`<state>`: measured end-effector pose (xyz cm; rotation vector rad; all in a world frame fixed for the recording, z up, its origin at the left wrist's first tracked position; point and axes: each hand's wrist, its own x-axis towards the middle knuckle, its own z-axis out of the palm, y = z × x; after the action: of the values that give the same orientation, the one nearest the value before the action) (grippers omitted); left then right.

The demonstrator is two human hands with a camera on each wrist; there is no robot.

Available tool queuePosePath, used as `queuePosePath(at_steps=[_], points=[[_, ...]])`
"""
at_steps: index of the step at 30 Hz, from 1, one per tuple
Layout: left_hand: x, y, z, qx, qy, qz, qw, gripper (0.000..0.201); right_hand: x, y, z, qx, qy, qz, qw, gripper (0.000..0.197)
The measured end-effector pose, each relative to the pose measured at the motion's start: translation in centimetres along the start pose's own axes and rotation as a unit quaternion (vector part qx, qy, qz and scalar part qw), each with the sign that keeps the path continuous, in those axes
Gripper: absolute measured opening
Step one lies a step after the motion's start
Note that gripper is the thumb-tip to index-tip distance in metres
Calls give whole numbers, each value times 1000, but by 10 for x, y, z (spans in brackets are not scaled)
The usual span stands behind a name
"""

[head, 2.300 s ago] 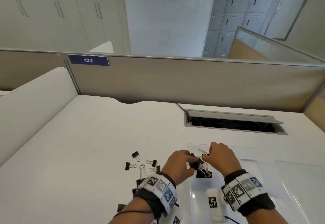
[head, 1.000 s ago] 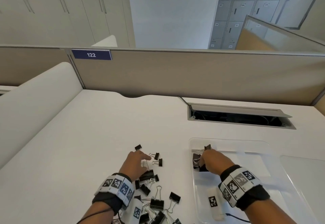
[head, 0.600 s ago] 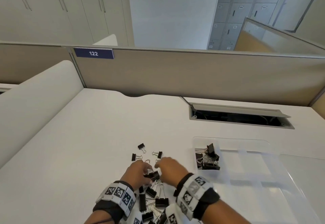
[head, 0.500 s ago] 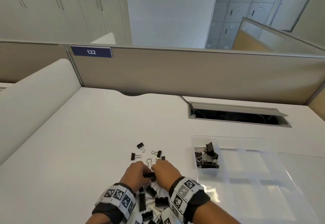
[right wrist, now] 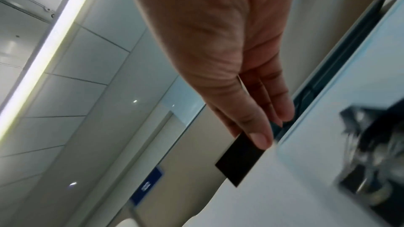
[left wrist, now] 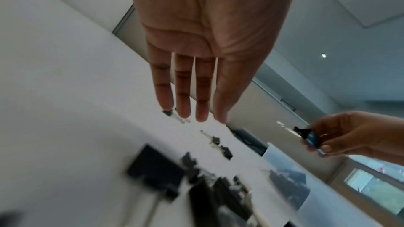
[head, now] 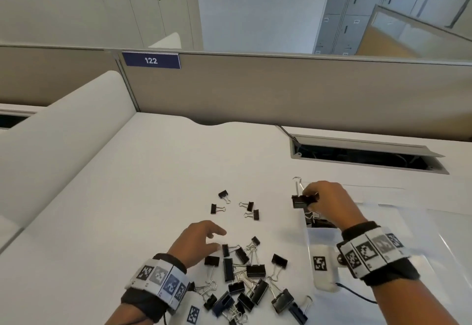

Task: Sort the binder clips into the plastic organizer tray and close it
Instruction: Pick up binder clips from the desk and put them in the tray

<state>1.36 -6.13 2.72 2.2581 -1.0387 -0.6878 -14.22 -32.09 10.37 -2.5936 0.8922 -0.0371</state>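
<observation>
Right hand now carries 1 binder clip (black) over tray.

Black, matt-painted bodies and bright wire handles of metal are seen on the clips beside the left hand. Clear, glossy plastic is shown by the tray under the right hand. The desk is smooth, matt white.
</observation>
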Motion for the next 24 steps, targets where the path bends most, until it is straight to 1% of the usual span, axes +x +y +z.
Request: queuePosePath(at_steps=[2,5,7,9,11,15,17,19,21,22,24], points=[[-13,-7,6,25,-19,-6,999,31,-3,19,-3,-28,1,43,999,28],[-25,-8,22,49,-44,-2,998,38,-6,40,8,-73,-29,81,994,29],[-28,-6,36,101,-50,18,993,47,-6,47,19,-79,-43,84,992,28],[-30,-2,47,140,-42,28,989,50,-5,51,27,-65,-46,78,994,26],[-30,2,53,161,-29,25,986,47,-3,52,31,-62,-52,69,994,26],[-29,6,57,171,-13,22,985,41,-1,49,30,-91,-116,66,987,36],[-29,6,57,165,-15,24,986,40,-5,41,24,-100,-117,68,986,38],[-29,6,56,159,-13,27,987,40,-13,28,16,-105,-74,45,991,40],[-31,4,55,155,-5,32,987,38,-26,9,15,-79,-41,-4,996,40],[-32,3,55,153,1,33,988,38,-34,-2,18,-51,-39,-28,998,40],[-35,2,55,151,15,35,988,38,-52,-21,29,-5,-69,-72,995,40]])
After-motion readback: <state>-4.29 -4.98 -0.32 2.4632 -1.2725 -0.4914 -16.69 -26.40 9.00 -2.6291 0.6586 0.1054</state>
